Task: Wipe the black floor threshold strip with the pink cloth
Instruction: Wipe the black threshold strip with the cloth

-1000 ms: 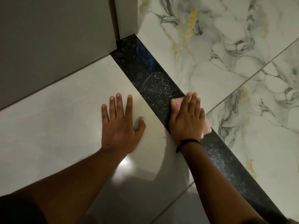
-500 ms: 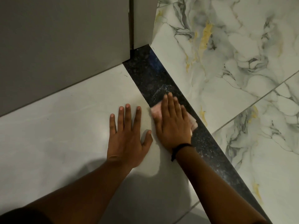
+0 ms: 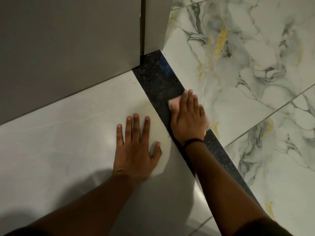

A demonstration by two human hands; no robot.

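Observation:
The black speckled threshold strip [image 3: 154,79] runs diagonally from the door frame at the top centre down to the lower right. My right hand [image 3: 187,120] lies flat on the pink cloth [image 3: 175,101] and presses it onto the strip; only the cloth's far corner and a bit at the right edge show past my fingers. A black band circles that wrist. My left hand [image 3: 136,149] rests flat, fingers spread, on the plain pale tile left of the strip and holds nothing.
A grey wall or door panel [image 3: 68,45] and a grey frame post [image 3: 155,23] stand at the strip's far end. White marble-pattern tiles [image 3: 247,65] with grey and gold veins lie right of the strip. Plain pale tile [image 3: 59,142] covers the left.
My right hand and the cloth have slid along the strip toward the door frame and then across to its right edge. The view has shifted forward. My left hand stays planted.

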